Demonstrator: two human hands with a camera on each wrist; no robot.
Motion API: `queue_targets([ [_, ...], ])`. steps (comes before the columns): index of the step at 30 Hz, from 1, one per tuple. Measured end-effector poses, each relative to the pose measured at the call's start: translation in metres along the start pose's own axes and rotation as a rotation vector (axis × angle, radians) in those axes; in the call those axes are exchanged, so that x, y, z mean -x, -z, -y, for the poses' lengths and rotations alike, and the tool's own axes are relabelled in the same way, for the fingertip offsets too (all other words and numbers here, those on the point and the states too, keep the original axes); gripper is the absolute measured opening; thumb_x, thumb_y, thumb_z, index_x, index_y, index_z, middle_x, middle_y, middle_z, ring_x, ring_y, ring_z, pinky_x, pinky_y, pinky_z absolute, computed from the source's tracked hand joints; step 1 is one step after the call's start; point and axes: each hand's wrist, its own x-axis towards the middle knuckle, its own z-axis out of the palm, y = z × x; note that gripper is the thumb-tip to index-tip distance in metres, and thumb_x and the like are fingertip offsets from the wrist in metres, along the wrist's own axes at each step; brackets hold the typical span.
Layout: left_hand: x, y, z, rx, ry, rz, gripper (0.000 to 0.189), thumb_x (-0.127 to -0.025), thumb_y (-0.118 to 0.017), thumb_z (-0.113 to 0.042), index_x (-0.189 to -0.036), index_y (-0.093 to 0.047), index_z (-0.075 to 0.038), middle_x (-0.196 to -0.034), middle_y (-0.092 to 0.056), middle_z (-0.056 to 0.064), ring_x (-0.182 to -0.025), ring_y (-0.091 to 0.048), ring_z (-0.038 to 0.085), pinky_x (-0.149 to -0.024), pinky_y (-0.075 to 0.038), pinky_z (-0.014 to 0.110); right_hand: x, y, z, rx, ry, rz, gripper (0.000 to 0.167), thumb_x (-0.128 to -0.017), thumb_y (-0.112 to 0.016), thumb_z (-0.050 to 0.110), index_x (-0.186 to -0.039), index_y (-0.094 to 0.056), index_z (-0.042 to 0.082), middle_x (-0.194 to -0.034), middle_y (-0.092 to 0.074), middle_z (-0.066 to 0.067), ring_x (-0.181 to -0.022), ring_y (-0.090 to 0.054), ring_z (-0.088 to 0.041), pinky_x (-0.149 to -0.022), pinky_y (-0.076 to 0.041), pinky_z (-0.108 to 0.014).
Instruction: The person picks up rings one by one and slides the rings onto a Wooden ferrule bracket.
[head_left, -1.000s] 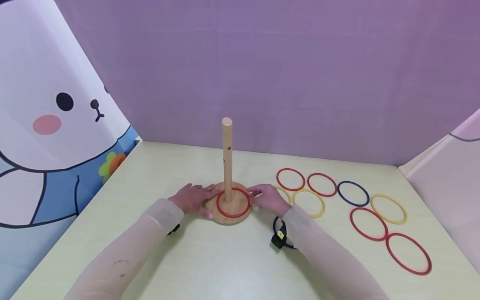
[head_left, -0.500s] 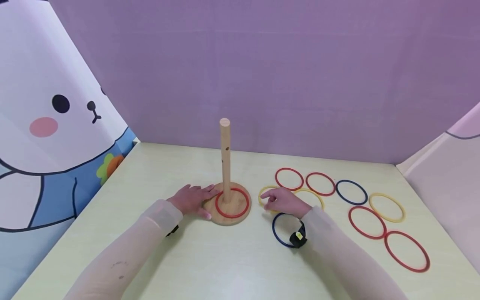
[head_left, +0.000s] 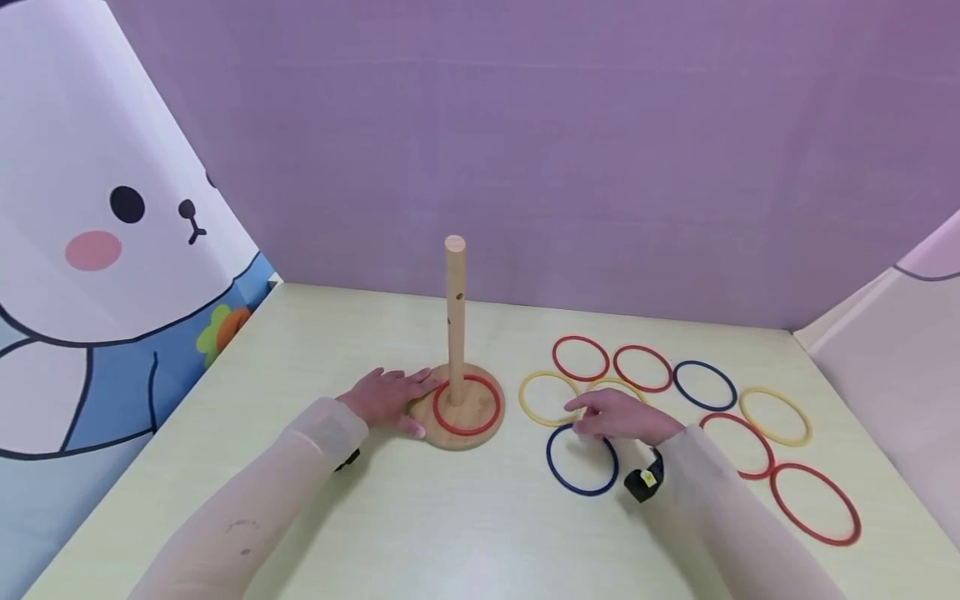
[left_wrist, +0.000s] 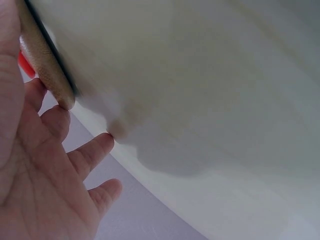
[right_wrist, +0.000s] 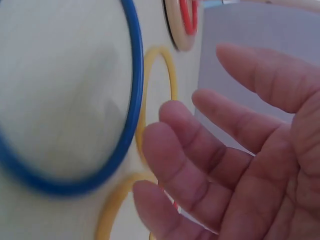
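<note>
A round wooden base (head_left: 454,443) with an upright wooden peg (head_left: 456,325) stands left of the table's middle. One red ring (head_left: 467,433) lies on the base around the peg. My left hand (head_left: 386,400) rests against the base's left edge, fingers spread; in the left wrist view some fingertips touch the wooden rim (left_wrist: 50,72). Over the rings to the right, my right hand (head_left: 618,414) hovers with relaxed fingers and holds nothing. Nearest it are a blue ring (head_left: 590,493) and a yellow ring (head_left: 521,398). A second yellow ring (head_left: 613,380) is partly hidden behind it.
Farther back lie two red rings (head_left: 581,337) side by side, then a blue ring (head_left: 705,362). At the right are another yellow ring (head_left: 810,425) and two more red rings (head_left: 817,537). A purple backdrop (head_left: 525,167) rises behind the table.
My right hand has left the side of the base and moved right, over the yellow and blue rings. The left hand keeps its place at the base.
</note>
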Motion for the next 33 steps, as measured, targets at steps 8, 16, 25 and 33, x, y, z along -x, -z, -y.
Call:
queue_targets([
  [8, -0.001, -0.002, 0.0, 0.024, 0.011, 0.004, 0.087, -0.08, -0.072, -0.051, -0.151, -0.033, -0.019, -0.154, -0.031, 0.009, -0.13, -0.041, 0.04, -0.106, -0.029, 0.058, 0.018, 0.01, -0.016, -0.007, 0.022, 0.006, 0.043, -0.089, -0.066, 0.013, -0.126, -0.056, -0.007, -0.086, -0.06, -0.003, -0.075, -0.053, -0.019, -0.068, -0.046, -0.032],
  [16, 0.0, -0.003, 0.001, 0.008, 0.001, -0.011, 0.087, -0.079, -0.071, -0.053, -0.15, -0.034, -0.019, -0.153, -0.033, 0.009, -0.128, -0.043, 0.041, -0.105, -0.029, 0.06, 0.027, 0.006, -0.024, 0.111, 0.031, -0.081, 0.038, -0.085, -0.069, 0.007, -0.122, -0.063, -0.001, -0.083, -0.058, -0.001, -0.075, -0.051, -0.017, -0.063, -0.044, -0.029],
  [25, 0.002, 0.001, -0.002, 0.025, 0.013, 0.0, 0.088, -0.079, -0.072, -0.051, -0.151, -0.032, -0.019, -0.154, -0.031, 0.008, -0.13, -0.04, 0.041, -0.107, -0.027, 0.059, 0.029, -0.004, -0.024, 0.235, -0.049, -0.14, 0.038, -0.082, -0.072, 0.003, -0.119, -0.067, 0.006, -0.081, -0.059, 0.002, -0.073, -0.05, -0.016, -0.061, -0.045, -0.029],
  [33, 0.003, 0.002, -0.002, 0.024, 0.009, -0.001, 0.088, -0.079, -0.071, -0.052, -0.151, -0.032, -0.018, -0.154, -0.031, 0.009, -0.131, -0.039, 0.042, -0.106, -0.027, 0.06, 0.025, -0.009, -0.027, 0.321, -0.074, -0.136, 0.038, -0.08, -0.07, 0.002, -0.118, -0.068, 0.008, -0.077, -0.058, 0.002, -0.066, -0.048, -0.015, -0.056, -0.042, -0.028],
])
